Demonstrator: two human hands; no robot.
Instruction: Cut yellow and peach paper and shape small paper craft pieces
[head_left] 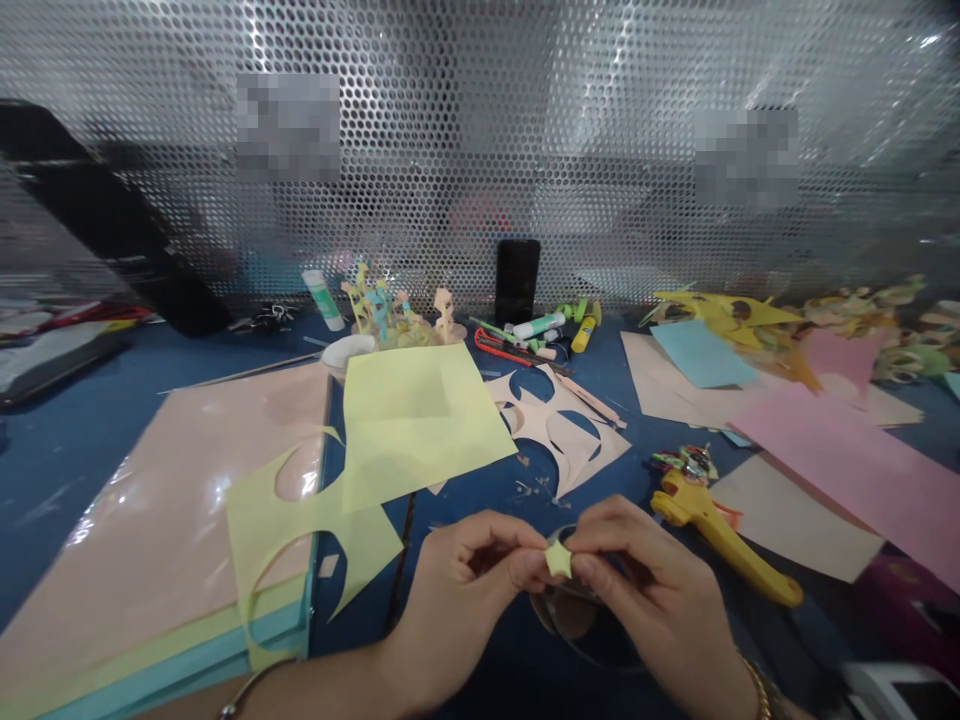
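A small pale-yellow folded paper star [558, 559] is pinched between the fingertips of both hands, low in the middle of the view. My left hand [469, 585] grips its left points with thumb and forefinger. From the other side, my right hand [649, 590] holds the right points the same way. Beneath the hands is a dark round object [581, 625], partly hidden by them. Pale-yellow paper with curved cut-outs [322, 515] lies left of my left hand, next to a whole yellow sheet [427, 415].
A plastic-wrapped paper stack [202, 450] covers the left. Cut pink paper [555, 415] lies ahead. On the right are a yellow-handled tool [724, 540] and pink sheets [855, 460]. Along the mesh wall stand a phone [517, 280], a glue stick [324, 300] and paper flowers [382, 310].
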